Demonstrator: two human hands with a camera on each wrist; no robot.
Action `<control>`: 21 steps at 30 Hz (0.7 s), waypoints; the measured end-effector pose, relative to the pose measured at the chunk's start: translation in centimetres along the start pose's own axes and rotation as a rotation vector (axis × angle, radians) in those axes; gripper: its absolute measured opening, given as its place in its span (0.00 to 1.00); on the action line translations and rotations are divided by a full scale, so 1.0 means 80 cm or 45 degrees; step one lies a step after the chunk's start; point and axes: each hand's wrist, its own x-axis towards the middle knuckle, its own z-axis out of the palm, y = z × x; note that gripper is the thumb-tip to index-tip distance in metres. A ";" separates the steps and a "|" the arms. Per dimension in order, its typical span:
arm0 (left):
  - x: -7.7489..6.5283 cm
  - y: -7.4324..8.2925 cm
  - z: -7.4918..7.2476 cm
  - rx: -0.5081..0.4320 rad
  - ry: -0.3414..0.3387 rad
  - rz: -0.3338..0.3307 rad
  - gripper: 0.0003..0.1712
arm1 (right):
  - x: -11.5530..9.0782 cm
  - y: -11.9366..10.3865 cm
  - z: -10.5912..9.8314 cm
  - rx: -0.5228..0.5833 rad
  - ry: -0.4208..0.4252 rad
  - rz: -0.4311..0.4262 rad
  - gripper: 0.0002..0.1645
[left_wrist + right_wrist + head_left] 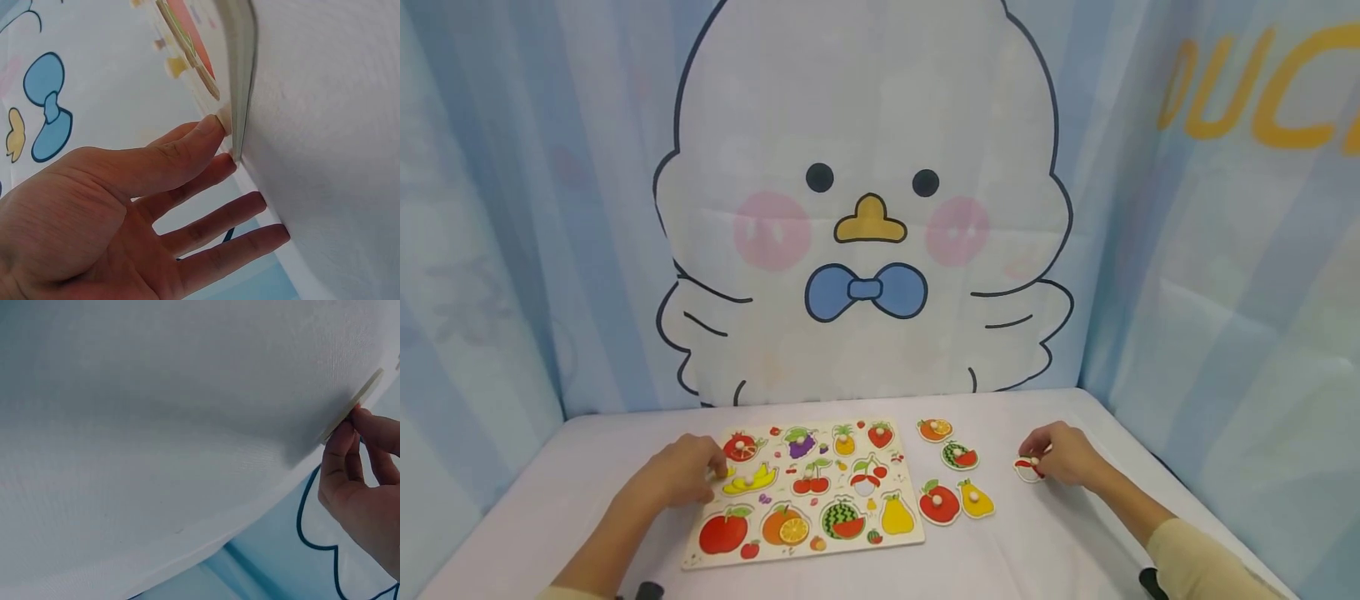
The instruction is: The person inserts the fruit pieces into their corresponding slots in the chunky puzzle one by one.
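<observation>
A wooden fruit puzzle board [816,550] lies on the white cloth, left of centre. My left hand [688,469] is at its left edge. In the left wrist view, the thumb and index fingertips touch the board's edge [242,75], and the other fingers extend fairly straight. Over to the right, my right hand [1067,454] pinches a small red-and-white puzzle piece [1028,469]; its fruit is partly hidden by fingers. From the right wrist, that thin piece [353,406] shows edge-on beside the cloth. Whether it touches the cloth, I cannot tell.
Between board and right hand lie loose knobbed pieces: an orange [935,430], a watermelon [960,456], an apple [939,504] and a pear [976,500]. Behind the table hangs a curtain [865,350] with a cartoon duck. Blue striped curtains flank both sides.
</observation>
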 end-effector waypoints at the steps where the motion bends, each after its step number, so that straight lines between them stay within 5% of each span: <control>1: 0.000 0.000 -0.001 -0.003 0.001 -0.002 0.14 | 0.000 0.000 -0.001 -0.005 0.011 -0.003 0.16; 21: -0.001 -0.001 -0.001 -0.010 0.009 0.000 0.13 | 0.003 0.007 0.002 0.009 0.073 0.012 0.10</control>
